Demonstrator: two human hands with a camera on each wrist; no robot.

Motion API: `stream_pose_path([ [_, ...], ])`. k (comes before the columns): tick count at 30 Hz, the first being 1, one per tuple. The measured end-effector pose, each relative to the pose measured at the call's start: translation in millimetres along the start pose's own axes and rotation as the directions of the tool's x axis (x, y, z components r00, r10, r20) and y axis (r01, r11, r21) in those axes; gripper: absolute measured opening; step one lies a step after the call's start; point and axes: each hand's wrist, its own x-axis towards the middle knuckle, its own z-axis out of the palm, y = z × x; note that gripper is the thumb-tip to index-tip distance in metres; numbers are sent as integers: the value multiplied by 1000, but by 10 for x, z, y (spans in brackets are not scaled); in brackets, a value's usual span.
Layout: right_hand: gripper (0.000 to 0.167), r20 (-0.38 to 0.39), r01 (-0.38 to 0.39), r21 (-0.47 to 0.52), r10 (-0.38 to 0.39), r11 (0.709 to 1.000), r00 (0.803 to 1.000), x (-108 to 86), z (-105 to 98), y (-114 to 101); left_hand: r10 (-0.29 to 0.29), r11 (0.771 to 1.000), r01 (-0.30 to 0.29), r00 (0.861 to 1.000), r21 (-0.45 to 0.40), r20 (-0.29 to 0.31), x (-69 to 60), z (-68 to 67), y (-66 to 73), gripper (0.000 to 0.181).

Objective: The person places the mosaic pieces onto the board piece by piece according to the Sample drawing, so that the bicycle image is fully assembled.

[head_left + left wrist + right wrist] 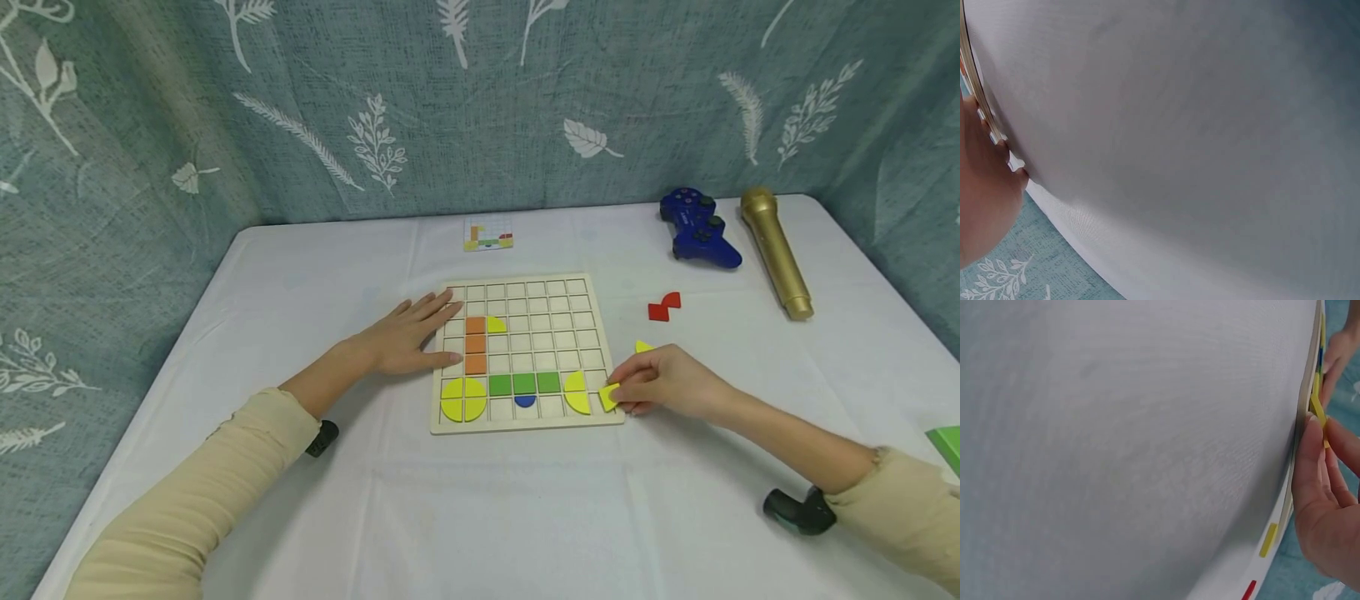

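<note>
A wooden grid board (525, 427) lies on the white table, holding orange squares (476, 343), green squares (523, 383), a blue half-round piece (525, 401) and yellow quarter-round pieces (463, 400). My left hand (408, 337) rests with spread fingers on the board's left edge. At the lower right corner, my right hand (667, 382) pinches a yellow piece (608, 397) between thumb and fingers; in the right wrist view that yellow piece (1318, 412) is tilted at the board's edge. Another yellow piece (643, 346) lies just beyond the right hand, partly hidden by it.
Two red pieces (659, 312) lie right of the board. Behind it is a small pattern card (488, 234). A blue game controller (699, 228) and a gold microphone (777, 253) are at the back right. A green object (947, 446) shows at the right edge.
</note>
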Motion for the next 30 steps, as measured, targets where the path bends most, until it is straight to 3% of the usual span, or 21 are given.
stream_pose_path([
  [14,20,3,69,-109,-70,992,998,26,76,-18,-2,1000,2,1000,3,1,10,2,-8,88],
  [24,28,66,-36,-13,36,999,997,42,19,-79,4,1000,-4,1000,4,1,3,-9,-11,89],
  [30,41,155,-49,82,36,995,987,59,-131,-19,7,1000,-7,1000,0,10,3,-16,-8,88],
])
